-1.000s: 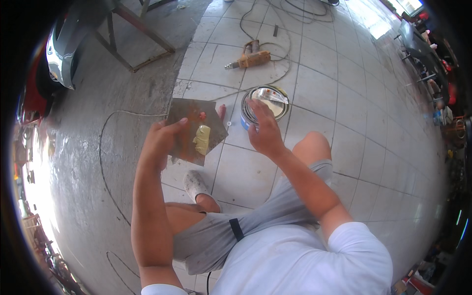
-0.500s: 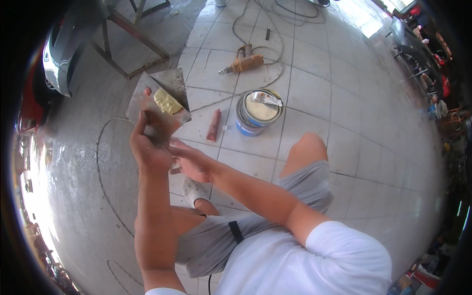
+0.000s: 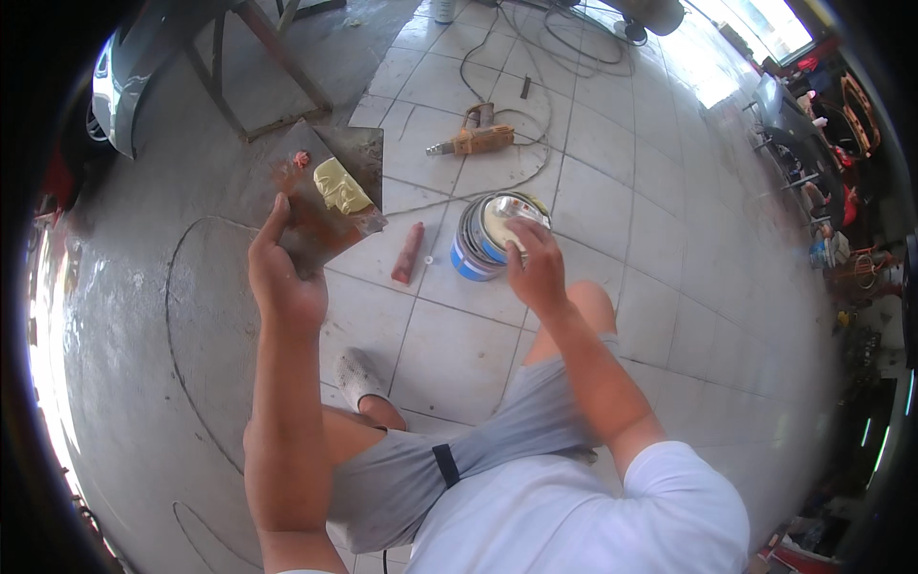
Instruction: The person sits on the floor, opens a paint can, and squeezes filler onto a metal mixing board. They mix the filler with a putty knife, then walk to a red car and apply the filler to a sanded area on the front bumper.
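My left hand [image 3: 289, 287] holds up a flat metal mixing plate [image 3: 361, 153], thumb on top and the other fingers hidden beneath. A thick lump of pale yellow putty [image 3: 339, 187] lies on the plate, with a small red dab of paste [image 3: 302, 159] beside it and reddish smears around. My right hand [image 3: 537, 270] reaches over the open-topped blue-and-grey can [image 3: 470, 264], its fingers closed at the edge of a shiny flat putty spreader [image 3: 521, 208] lying across the top. Part of the grip is hidden by the hand.
A red tube [image 3: 408, 253] lies on the tiles, its small white cap [image 3: 428, 260] nearby. Further off is an orange heat gun [image 3: 478, 141] with a trailing cable. A metal stand [image 3: 273, 72] is at the upper left, and a car part [image 3: 120, 91] beside it.
My right hand has left the underside of the plate and moved right to the top of the can. My left hand still holds the plate, slightly shifted.
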The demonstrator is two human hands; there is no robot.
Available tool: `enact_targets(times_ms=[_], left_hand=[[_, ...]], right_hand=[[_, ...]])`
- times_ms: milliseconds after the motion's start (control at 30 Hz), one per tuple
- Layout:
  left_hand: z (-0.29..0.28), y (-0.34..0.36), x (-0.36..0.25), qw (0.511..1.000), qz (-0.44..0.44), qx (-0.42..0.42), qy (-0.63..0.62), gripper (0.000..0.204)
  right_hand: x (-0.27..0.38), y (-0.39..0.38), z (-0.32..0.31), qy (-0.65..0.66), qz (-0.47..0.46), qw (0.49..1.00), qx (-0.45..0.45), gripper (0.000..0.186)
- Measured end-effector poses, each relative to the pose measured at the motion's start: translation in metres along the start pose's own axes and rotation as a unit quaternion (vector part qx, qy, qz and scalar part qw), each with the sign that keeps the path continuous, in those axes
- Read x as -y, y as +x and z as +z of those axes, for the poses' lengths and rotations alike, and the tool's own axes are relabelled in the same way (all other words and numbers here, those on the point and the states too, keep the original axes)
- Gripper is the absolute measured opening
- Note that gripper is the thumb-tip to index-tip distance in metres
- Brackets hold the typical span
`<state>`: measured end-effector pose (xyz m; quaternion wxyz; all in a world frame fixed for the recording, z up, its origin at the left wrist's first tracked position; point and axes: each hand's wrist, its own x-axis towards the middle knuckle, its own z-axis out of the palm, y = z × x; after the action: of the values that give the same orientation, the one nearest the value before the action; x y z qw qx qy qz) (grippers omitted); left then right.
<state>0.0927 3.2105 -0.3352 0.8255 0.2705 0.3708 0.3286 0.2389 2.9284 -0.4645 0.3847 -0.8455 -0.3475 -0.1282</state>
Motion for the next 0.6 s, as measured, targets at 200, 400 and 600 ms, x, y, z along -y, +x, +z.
enact_targets(times_ms=[200, 400, 600], left_hand=[[0.011, -0.007, -0.001, 1.000, -0.020, -0.001, 0.024, 0.038], [0.011, -0.011, 0.000, 1.000, -0.023, 0.000, 0.021, 0.039], [0.004, -0.004, -0.002, 1.000, -0.003, -0.019, 0.020, 0.042]], right_hand=[[-0.067, 0.041, -0.009, -0.183, 0.016, 0.975, 0.122, 0.047], [-0.071, 0.049, -0.002, -0.122, 0.006, 0.988, 0.098, 0.053], [-0.057, 0.038, -0.007, 0.337, 0.316, 0.883, 0.084, 0.038]])
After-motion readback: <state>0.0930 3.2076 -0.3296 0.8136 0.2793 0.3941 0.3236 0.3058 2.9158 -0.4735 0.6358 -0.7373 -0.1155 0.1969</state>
